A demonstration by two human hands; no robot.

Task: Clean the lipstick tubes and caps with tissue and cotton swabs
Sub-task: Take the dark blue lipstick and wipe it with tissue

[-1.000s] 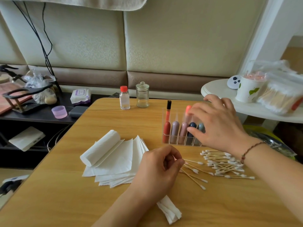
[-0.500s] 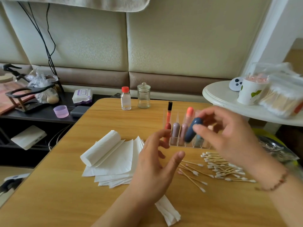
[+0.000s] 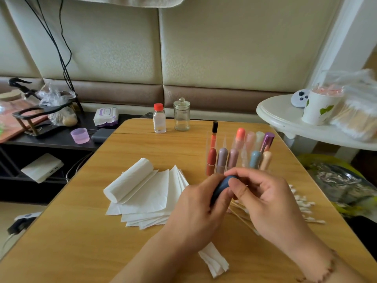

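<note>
Fingers of the left hand [image 3: 195, 209] and right hand [image 3: 265, 203] curl around a dark blue lipstick tube [image 3: 221, 185], held between them above the wooden counter [image 3: 81, 231], just in front of a clear lipstick organizer [image 3: 240, 154], between tissue sheets [image 3: 146, 199] and cotton swabs [image 3: 304, 205]

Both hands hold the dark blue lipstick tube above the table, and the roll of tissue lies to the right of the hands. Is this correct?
Not quite. The head view shows the roll of tissue lying to the left of the hands, not the right. The rest holds: the left hand and the right hand both hold the dark blue lipstick tube above the table.
</note>
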